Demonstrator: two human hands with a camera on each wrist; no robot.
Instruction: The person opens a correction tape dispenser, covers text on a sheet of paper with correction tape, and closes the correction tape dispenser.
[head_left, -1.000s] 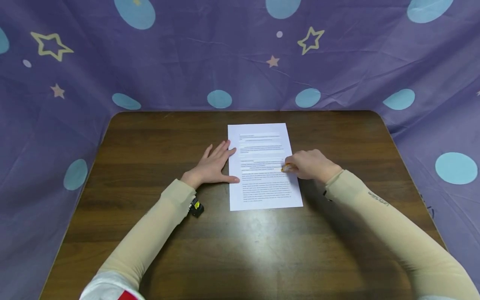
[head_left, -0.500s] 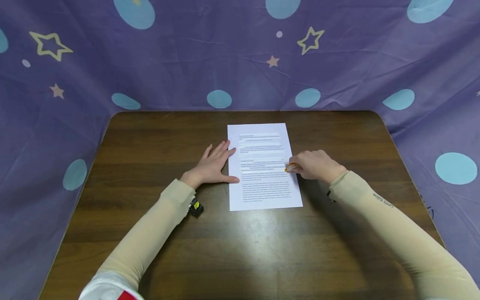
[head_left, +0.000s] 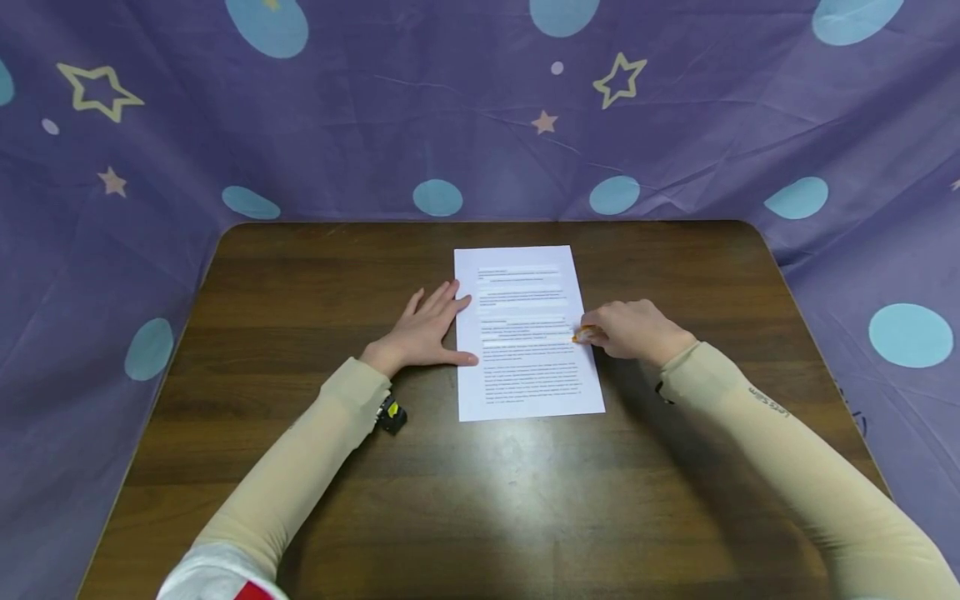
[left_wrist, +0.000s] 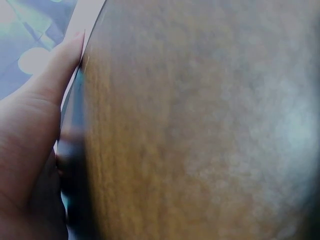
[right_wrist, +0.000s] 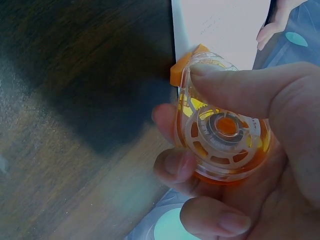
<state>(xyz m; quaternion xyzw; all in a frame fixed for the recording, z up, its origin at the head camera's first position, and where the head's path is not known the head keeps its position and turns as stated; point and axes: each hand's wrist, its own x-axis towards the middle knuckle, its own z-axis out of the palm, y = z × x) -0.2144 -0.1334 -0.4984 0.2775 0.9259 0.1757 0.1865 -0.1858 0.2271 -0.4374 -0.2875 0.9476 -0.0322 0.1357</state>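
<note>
A printed sheet of paper lies on the wooden table, and white strips cover parts of its upper lines of text. My left hand rests with spread fingers at its left edge, the thumb and fingertips on the paper. At the right edge, my right hand grips a correction tape with a clear case, orange parts and a white tape reel. Its orange tip is at the paper's edge in the right wrist view. The thumb presses on the case and the other fingers curl round behind it.
The brown wooden table has rounded far corners. A purple curtain with stars and blue spots hangs behind it and along both sides. A small black device sits at the left wrist.
My right hand has shifted slightly to the right with the correction tape, toward the sheet's right edge. The left hand and the paper stay in place.
</note>
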